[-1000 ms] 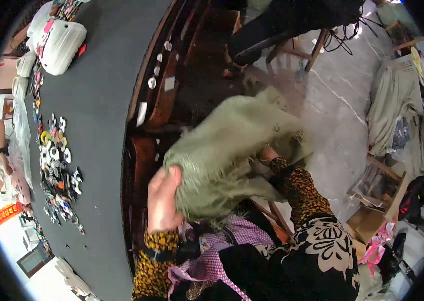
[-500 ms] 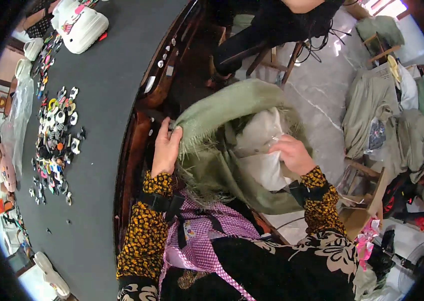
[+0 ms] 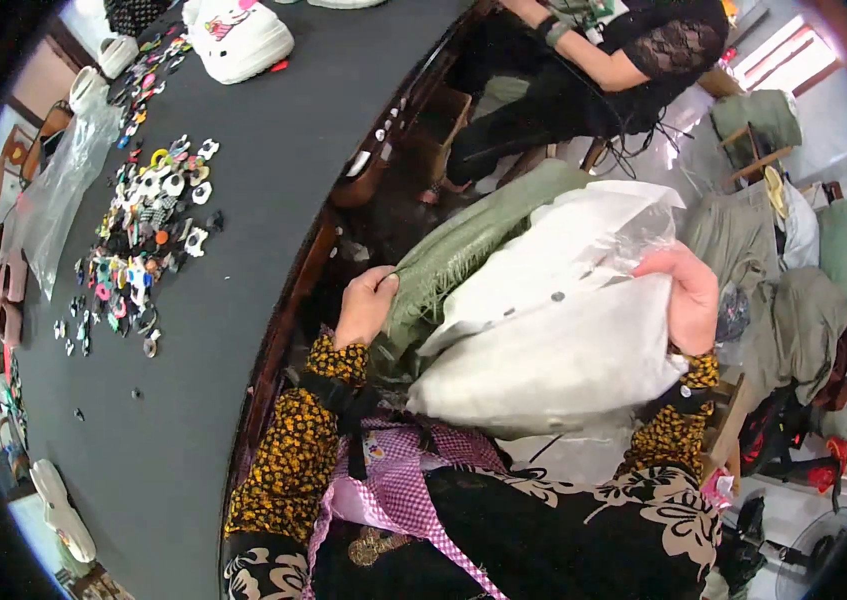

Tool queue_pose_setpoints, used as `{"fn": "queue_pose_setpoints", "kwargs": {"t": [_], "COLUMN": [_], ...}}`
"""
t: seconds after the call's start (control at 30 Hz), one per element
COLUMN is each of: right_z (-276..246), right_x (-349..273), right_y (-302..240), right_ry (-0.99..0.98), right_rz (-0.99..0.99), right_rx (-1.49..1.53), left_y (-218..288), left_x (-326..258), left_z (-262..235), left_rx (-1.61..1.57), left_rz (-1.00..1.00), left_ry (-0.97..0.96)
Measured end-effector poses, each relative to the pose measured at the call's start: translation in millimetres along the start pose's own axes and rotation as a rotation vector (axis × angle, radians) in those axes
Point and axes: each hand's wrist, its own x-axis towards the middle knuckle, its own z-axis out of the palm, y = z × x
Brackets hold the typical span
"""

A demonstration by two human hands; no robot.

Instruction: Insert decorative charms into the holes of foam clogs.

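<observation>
Over my lap is a green woven sack (image 3: 473, 235) with a frayed rim. My left hand (image 3: 363, 308) is closed on the left part of that rim, thumb on top. A white liner bag (image 3: 553, 365), partly see-through and dotted with a few dark specks, bulges up out of the sack. My right hand (image 3: 685, 295) grips the liner at its upper right, fingers partly hidden in its folds. Whatever lies deeper in the sack is hidden by the liner.
A dark table (image 3: 253, 210) stands on my left, bearing a heap of small colourful shoe charms (image 3: 148, 215) and a white clog (image 3: 235, 42). A co-worker (image 3: 583, 90) sits ahead. Piled sacks (image 3: 793, 270) lie at the right, above a fan (image 3: 813, 550).
My right hand has moved up and right, drawing the white liner out above the sack's rim. My left hand keeps its hold on the rim, slightly lower and further right.
</observation>
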Motion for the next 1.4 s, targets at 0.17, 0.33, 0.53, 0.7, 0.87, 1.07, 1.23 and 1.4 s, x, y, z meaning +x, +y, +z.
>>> {"fn": "queue_pose_setpoints", "kwargs": {"t": [0.17,0.33,0.53,0.7,0.87,1.07,1.23,1.4], "right_z": [3.5,-1.4,2.5,17.0,10.9,9.3,2.5,-2.7], "right_x": [1.6,1.9,7.5,9.2,-0.6,-18.2,-24.4,-10.9], "right_y": [-48.0,-69.5,-79.8,-105.9,-116.5,-88.9,-73.9,-87.9], "right_ry": [-0.047,-0.017,-0.049,-0.113,-0.113,0.061,0.297,0.372], "right_rz": [-0.1,-0.116,-0.216,-0.31,-0.31,-0.071,0.112,0.031], "right_rx": [0.046,-0.096,-0.092,-0.086,-0.09,0.065,0.398,0.276], "left_y": [32.5,18.6,22.9,12.0,8.5,-6.1,-41.7,-73.7], "left_x": [6.9,1.0,-18.1,-27.1,-16.6,-14.6,-29.1,-54.0], "left_z": [-14.9,-20.9,-29.7,-45.0,-41.6,-43.1,-41.6,-24.2], "left_rx": [-0.006,0.024,0.016,-0.163,-0.045,0.08,0.19,0.306], "left_rz": [-0.092,-0.205,-0.357,-0.68,-0.566,-0.451,-0.385,-0.316], "left_ry": [-0.045,-0.078,-0.045,-0.02,-0.072,-0.069,-0.064,-0.067]}}
